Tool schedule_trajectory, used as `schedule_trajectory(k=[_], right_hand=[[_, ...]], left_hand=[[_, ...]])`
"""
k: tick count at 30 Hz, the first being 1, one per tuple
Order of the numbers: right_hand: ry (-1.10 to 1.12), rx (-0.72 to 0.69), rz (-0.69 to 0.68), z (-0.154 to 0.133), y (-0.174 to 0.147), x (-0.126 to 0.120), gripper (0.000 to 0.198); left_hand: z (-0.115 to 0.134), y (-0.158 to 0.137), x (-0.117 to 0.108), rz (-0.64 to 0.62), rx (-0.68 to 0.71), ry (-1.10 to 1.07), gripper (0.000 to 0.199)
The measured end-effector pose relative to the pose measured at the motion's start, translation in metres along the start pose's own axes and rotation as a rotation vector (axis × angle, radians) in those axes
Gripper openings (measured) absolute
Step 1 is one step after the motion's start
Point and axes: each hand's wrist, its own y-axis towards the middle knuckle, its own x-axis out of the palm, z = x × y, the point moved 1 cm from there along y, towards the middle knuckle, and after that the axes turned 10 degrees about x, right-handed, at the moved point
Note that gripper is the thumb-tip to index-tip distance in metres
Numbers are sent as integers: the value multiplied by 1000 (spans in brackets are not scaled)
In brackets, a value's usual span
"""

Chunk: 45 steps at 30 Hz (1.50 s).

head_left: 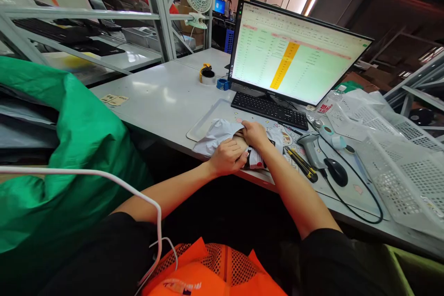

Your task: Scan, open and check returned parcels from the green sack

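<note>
A white plastic mailer bag (215,135) lies at the front edge of the desk, torn or pulled apart at the top. My left hand (228,157) is closed on its near side, fingers curled over the plastic. On the far side my right hand (255,134) grips the bag's edge, fingers bent inward. Between the hands something pale beige shows in the opening; I cannot make out what it is. Black and red print or packaging shows below, partly hidden by my hands. Beneath the bag is a patterned desk mat (222,110).
Behind stand a monitor (294,55) and a black keyboard (268,108). To the right lie yellow utility knives (301,163), a barcode scanner (312,149), a mouse (336,172) and white perforated baskets (405,180). Tape rolls (208,76) sit further back. A green sack (86,148) bulges at left.
</note>
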Motion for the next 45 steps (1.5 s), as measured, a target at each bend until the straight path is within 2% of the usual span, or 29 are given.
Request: schedule_trajectory(k=[6,12,19,23,25,28,31,34,37,41,45], right_hand=[[15,-3,-18,-6,-1,2,42],[45,15,-43,-1,5,5,42],[78,41,-69,1,26,12,42],[99,25,-84,-3,28,16,40],[113,8,-93,-1,25,16,37],[148,7,-103,6,14,16,31],[219,23,-110,16,-3,13,28],[348,16,-143,23,-23,8,28],[455,37,-208,27,-41,0,30],[494,103,-236,29,-62,-10,28],[705,104,-235,36,-80,-7,29]], left_hand=[[1,-9,-4,-37,-37,-18,45],[2,-7,-6,-131,-120,-46,47],[36,-14,-37,-193,-278,-43,34],[48,-31,-55,-282,-295,-69,22],[44,-41,-65,-358,-229,-102,10],[27,-54,-79,-469,-98,-135,28],[0,-61,-89,-514,-58,-111,34],[-27,-66,-93,-498,-62,-75,36],[-41,-71,-89,-459,-18,-81,33],[-41,-74,-79,-318,-38,-82,26],[-29,-66,-72,-198,-80,20,25]])
